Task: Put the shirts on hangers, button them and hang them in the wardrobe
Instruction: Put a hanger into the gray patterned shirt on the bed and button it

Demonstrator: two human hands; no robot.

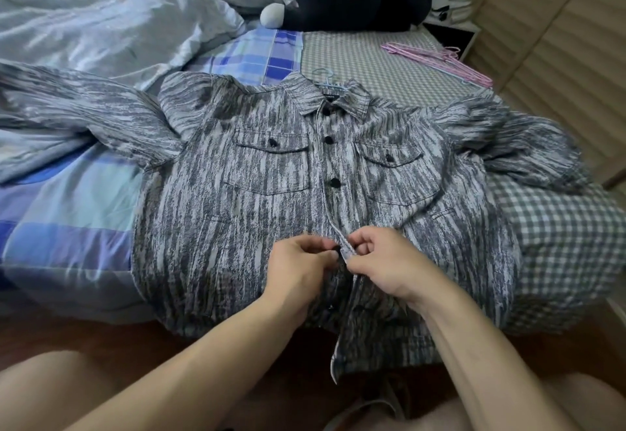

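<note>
shirt (257, 200) flat on bed (67, 220) | L hand (298, 261) + R hand (382, 258) both pinching placket edge mid-front

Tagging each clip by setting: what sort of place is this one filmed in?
Most likely a bedroom at home. A shirt lies spread on a bed with a rumpled duvet, spare hangers lie near the far edge, and slatted wooden doors, probably a wardrobe, stand beside it.

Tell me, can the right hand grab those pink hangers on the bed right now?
Probably not yet. The right hand is busy pinching the shirt placket, and the pink hangers lie far up the bed, beyond the collar. Nothing blocks the way, though.
</note>
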